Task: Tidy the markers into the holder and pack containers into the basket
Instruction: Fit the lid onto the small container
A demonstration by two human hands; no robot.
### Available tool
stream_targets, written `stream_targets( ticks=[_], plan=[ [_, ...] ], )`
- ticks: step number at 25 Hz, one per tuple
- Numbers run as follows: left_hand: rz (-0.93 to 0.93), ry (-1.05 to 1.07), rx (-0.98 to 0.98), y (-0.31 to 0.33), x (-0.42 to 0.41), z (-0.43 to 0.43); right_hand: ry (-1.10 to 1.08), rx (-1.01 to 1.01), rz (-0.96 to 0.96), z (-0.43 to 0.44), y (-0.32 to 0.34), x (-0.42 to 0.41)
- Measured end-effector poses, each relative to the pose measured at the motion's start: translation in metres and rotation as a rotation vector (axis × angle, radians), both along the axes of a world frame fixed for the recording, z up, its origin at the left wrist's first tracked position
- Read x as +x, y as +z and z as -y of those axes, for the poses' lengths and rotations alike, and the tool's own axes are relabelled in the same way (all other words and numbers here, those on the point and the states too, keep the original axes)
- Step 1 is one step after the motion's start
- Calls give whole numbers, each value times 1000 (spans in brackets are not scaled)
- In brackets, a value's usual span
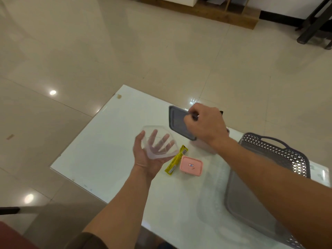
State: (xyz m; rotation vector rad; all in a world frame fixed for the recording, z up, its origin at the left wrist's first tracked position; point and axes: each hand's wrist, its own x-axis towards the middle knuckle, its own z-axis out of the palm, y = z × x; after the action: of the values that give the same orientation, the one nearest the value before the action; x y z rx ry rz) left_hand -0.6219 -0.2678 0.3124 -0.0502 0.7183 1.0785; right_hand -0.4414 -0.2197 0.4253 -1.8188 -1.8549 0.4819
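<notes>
- Clear plastic tub [158, 141] sits tilted in the left hand [145, 159], held above the white table [107, 141].
- Left hand is palm up and grips the tub from below. Its fingers show spread through the base, and the thumb is hooked up the tub's left wall.
- Right hand [206, 126] is knuckles up with its fingers curled, pinching the far edge of a grey lid [177, 121]. The lid is tilted and raised off the table.
- Under the right wrist stands a pale container [203, 146], mostly hidden.
- Pink-lidded box [191, 166] stands on the table just right of the left hand, and a yellow packet [177, 159] lies against its left side.
- Grey basket [280, 150] with lattice walls rests on the table's right side, under the right forearm.
- Whether anything lies in the basket cannot be told.
</notes>
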Motion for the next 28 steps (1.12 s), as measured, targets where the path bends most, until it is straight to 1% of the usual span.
stream_targets(
  ticks=[1,2,3,4,6,7,9,13,16,18,20,22,24,25,27,28],
  plan=[
    [41,35,-13,-1,-8,1,-77,-19,-55,-4,-4,7],
    [61,69,-27,-2,-17,2,-93,-59,-76,-5,-9,13],
    [54,94,-40,-3,-26,2,-45,-134,-65,-1,-15,18],
    [28,107,-53,-7,-34,1,47,-250,-45,4,-27,21],
    [-39,98,-71,-12,-42,-5,233,-527,49,22,-57,21],
    [-77,88,-78,-14,-41,-8,301,-626,100,32,-72,16],
    [-168,76,-99,-20,-36,-16,381,-696,127,45,-99,2],
    [-451,47,-185,-42,-26,-28,482,-719,222,59,-130,-34],
    [-651,-72,-232,-60,-25,-33,492,-719,307,63,-144,-53],
    [-818,-166,-230,-68,-24,-37,480,-665,360,60,-145,-58],
    [-944,-212,-209,-72,-25,-41,391,-543,398,51,-140,-56],
    [-1042,-257,-198,-75,-26,-44,182,-485,412,37,-137,-46],
    [-1236,-376,-189,-79,-27,-48,-15,-512,429,23,-138,-32],
    [-1362,-442,-172,-80,-25,-49,-54,-536,459,16,-138,-27],
    [-1639,-527,-118,-77,-17,-47,-7,-587,544,6,-141,-23],
    [-1785,-516,-80,-73,-14,-43,52,-604,585,2,-143,-25]
  ],
)
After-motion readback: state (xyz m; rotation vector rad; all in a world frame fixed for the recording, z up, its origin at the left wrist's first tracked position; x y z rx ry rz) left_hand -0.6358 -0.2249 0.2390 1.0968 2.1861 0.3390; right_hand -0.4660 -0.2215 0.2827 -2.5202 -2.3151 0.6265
